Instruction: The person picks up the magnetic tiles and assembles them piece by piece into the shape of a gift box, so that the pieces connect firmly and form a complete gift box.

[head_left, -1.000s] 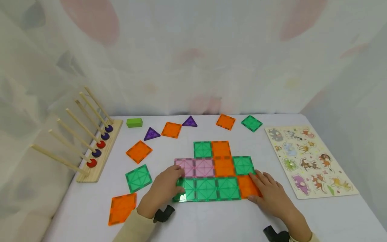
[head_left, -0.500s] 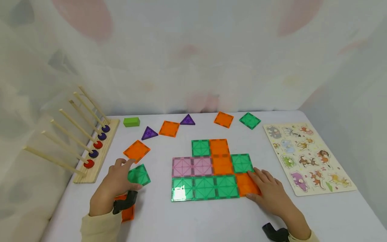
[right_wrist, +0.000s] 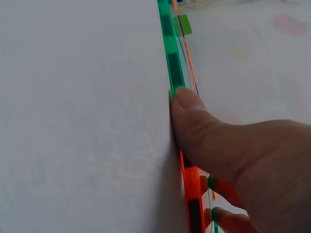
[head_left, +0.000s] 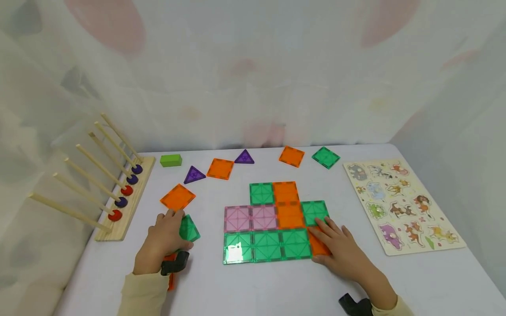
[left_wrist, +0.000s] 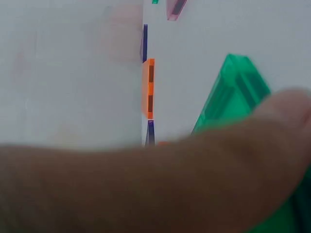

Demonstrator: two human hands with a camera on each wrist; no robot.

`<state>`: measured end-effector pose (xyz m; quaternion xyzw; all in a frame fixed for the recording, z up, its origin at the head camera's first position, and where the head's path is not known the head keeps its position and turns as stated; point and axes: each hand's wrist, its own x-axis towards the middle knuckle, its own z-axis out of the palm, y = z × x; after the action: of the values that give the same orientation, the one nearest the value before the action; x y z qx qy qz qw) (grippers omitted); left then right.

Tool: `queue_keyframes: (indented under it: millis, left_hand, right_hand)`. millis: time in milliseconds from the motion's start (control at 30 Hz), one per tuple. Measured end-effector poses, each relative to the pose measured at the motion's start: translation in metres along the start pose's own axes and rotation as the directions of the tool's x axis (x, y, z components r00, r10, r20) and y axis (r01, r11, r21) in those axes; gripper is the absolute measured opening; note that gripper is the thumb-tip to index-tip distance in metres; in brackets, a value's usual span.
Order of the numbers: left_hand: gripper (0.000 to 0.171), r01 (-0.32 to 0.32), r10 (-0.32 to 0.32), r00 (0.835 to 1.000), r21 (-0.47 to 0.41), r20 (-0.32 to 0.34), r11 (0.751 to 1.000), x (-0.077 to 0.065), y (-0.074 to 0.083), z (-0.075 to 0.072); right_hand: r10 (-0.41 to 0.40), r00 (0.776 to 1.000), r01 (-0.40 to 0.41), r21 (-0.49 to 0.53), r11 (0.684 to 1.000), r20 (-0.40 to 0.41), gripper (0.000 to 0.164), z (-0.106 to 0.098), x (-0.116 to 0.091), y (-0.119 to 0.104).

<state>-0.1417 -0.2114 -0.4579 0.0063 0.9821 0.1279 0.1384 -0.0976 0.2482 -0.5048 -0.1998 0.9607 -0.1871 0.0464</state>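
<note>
The loose green square (head_left: 190, 229) is gripped between the thumb and fingers of the left hand (head_left: 164, 239), seemingly by its edges because so thin a piece is hard to take from above; whether it is raised cannot be told. The right hand (head_left: 339, 250) is laid with its fingers spread over the orange corner square (head_left: 317, 244), its thumb touching the near edge, probably so that the joined panel (head_left: 267, 245) is steadied on the table (head_left: 269, 292). Another orange square (head_left: 178, 197) is placed just beyond the left hand. Farther out, purple triangles (head_left: 194, 174) are scattered, apart from the panel. The peg rack (head_left: 136, 188) and animal board (head_left: 411, 249) are set at opposite sides, apparently out of both hands' way.
</note>
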Motion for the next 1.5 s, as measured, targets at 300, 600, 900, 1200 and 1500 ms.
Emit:
queue_keyframes:
  millis: [300,600,900,1200,1500]
  left_hand:
    - [0.081,-0.16,0.159,0.987,0.095,0.023,0.982,-0.003,0.021,0.004]
    - [0.084,-0.246,0.232,0.962,0.087,0.142,0.965,-0.022,0.056,0.013]
    - [0.081,-0.461,0.421,0.878,0.168,0.226,0.871,-0.052,0.114,0.031]
    - [0.073,-0.622,0.578,0.783,0.304,0.229,0.722,-0.067,0.15,0.058]
    - [0.074,-0.628,0.626,0.769,0.329,0.125,0.705,-0.062,0.157,0.071]
  right_hand:
    - [0.037,0.999,-0.038,-0.038,0.999,-0.026,0.074,-0.003,0.01,-0.007]
    - [0.063,0.997,-0.065,-0.03,0.997,-0.048,0.072,-0.004,0.023,-0.009]
    - [0.05,0.997,-0.051,-0.019,0.998,-0.062,0.071,-0.004,0.026,-0.006]
    - [0.053,0.996,-0.053,0.003,0.999,-0.067,0.071,-0.003,0.026,-0.005]
    - [0.043,0.997,-0.042,0.016,0.999,-0.07,0.071,0.0,0.025,-0.003]
